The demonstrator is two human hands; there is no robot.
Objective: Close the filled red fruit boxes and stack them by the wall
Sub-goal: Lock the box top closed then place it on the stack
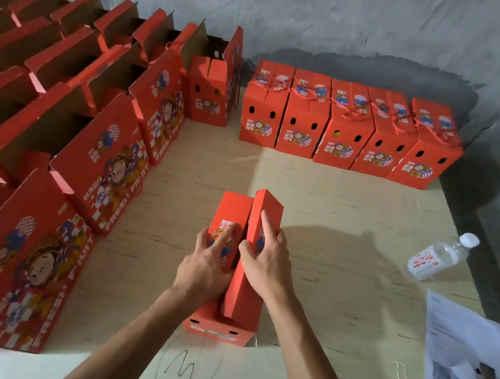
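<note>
A red fruit box (231, 209) stands on the wooden table in front of me, its two top flaps meeting along the middle. My left hand (211, 266) presses on the left flap, with its fingers spread over the printed picture. My right hand (266, 259) lies on the right flap (267, 209), which still stands raised at an angle; the index finger points along it and the thumb sits in the gap between the flaps. A row of several closed red boxes (350, 126) with cord handles stands against the back wall.
Many open red boxes (107, 157) with upright flaps fill the left side, one half-closed box (213, 89) at their far end. A water bottle (440, 256) lies at right, with printed papers (466, 354) near it. A pencilled circle (186, 372) marks the table.
</note>
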